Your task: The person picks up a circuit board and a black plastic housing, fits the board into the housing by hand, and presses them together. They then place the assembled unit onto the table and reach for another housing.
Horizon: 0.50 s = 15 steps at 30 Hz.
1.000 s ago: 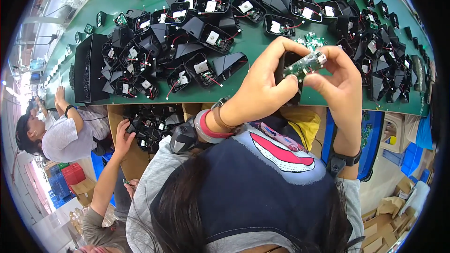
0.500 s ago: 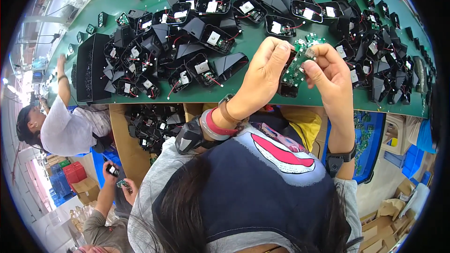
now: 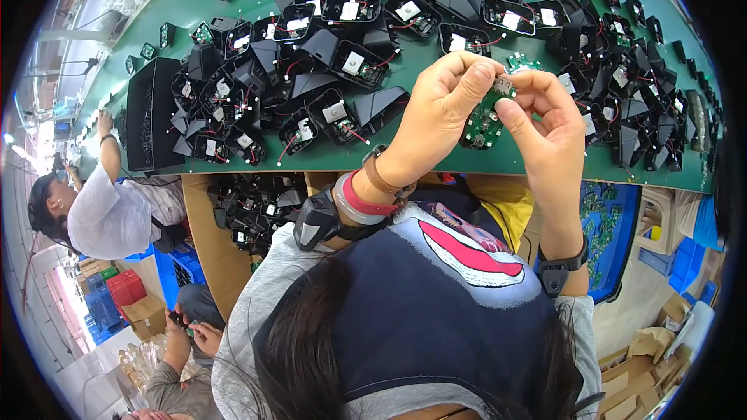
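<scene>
1. Found moved since the frame a second earlier: green circuit board (image 3: 481, 124), turned from a flatter slant to a steeper one, with its flat face toward the camera.
2. Found withdrawn from the cardboard box (image 3: 206, 222) since then: a nearby co-worker's hand (image 3: 205, 336), now low at left beside the other one, with small dark and green parts between them.
3. Held in the left hand (image 3: 451, 101): upper left side of the board, with thumb and fingers closed on it.
4. Pinched by the right hand (image 3: 547, 113): upper right side of the same board, near a silver connector (image 3: 504, 86), with thumb and forefinger drawn narrow and remaining fingers curled.
5. Located the board in front of the chest, above the near edge of the green bench (image 3: 261, 4).
6. Noted just beyond the hands: loose circuit boards (image 3: 523, 63).
7. Recorded on the bench: black cases (image 3: 362, 64) with red wires, heaped at left and right; black box (image 3: 159, 89) at far left.
8. Recorded below the bench: more cases inside the cardboard box; at right, a blue tray (image 3: 631, 225) of green boards.
</scene>
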Each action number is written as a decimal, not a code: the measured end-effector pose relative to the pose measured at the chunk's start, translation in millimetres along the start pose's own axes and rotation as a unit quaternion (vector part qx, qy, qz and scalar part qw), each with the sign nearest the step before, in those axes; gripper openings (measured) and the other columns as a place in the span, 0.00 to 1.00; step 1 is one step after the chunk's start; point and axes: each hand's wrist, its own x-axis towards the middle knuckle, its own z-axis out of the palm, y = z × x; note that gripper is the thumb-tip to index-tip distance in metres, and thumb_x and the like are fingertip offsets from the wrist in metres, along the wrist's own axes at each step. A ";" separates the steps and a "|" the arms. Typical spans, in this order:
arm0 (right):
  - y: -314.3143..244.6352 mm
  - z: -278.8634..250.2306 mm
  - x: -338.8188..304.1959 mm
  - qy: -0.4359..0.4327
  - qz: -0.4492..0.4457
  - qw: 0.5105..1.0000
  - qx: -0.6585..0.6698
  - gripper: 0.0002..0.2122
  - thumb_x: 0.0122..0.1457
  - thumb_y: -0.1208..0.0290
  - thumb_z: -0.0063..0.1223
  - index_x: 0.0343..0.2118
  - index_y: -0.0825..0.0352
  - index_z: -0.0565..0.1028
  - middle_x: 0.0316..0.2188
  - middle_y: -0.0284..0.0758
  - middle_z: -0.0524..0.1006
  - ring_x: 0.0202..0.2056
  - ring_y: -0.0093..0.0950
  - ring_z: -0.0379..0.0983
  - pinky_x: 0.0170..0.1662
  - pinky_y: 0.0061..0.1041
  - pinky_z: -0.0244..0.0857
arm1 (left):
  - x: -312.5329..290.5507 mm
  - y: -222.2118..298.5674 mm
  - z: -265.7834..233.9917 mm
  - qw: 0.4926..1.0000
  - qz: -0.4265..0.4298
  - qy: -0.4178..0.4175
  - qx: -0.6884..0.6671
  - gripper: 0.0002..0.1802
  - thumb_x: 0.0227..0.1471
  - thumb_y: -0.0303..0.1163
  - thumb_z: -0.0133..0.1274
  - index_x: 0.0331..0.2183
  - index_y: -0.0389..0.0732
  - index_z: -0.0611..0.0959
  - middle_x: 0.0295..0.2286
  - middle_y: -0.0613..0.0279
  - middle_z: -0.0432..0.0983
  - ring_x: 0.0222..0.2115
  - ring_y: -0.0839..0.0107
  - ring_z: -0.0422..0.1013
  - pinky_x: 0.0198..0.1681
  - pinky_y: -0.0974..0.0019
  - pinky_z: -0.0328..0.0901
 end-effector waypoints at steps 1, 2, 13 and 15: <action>1.1 -6.6 -0.1 -0.026 0.003 0.996 -0.083 0.11 0.54 0.78 0.55 0.40 0.69 0.71 0.29 0.25 0.69 0.29 0.10 0.62 0.31 0.09 0.55 | 0.4 0.1 -0.8 1.000 -0.001 -0.002 -0.019 0.21 0.60 0.44 0.45 0.41 0.35 0.76 0.33 0.66 0.73 0.33 0.83 0.67 0.38 0.79 0.62; 1.7 -5.4 0.3 -0.027 0.003 0.996 -0.083 0.11 0.54 0.78 0.55 0.40 0.69 0.71 0.29 0.25 0.69 0.29 0.10 0.62 0.31 0.09 0.55 | 0.6 0.4 -1.7 0.999 -0.001 -0.005 -0.037 0.19 0.59 0.41 0.46 0.42 0.34 0.76 0.34 0.65 0.73 0.34 0.83 0.67 0.39 0.78 0.62; 18.5 0.3 6.6 -0.035 0.014 0.999 -0.026 0.14 0.55 0.75 0.55 0.43 0.66 0.67 0.35 0.27 0.68 0.33 0.13 0.64 0.29 0.11 0.57 | -4.5 4.2 -5.9 0.999 -0.017 -0.048 -0.013 0.26 0.43 0.23 0.47 0.48 0.32 0.71 0.39 0.63 0.71 0.40 0.78 0.67 0.45 0.74 0.62; 17.6 5.1 4.6 -0.028 0.001 0.999 -0.044 0.16 0.57 0.74 0.52 0.46 0.66 0.64 0.41 0.31 0.67 0.39 0.16 0.65 0.37 0.13 0.61 | -2.4 1.1 -6.8 0.997 -0.003 -0.037 -0.066 0.27 0.43 0.19 0.44 0.50 0.32 0.70 0.40 0.62 0.71 0.39 0.78 0.67 0.43 0.75 0.63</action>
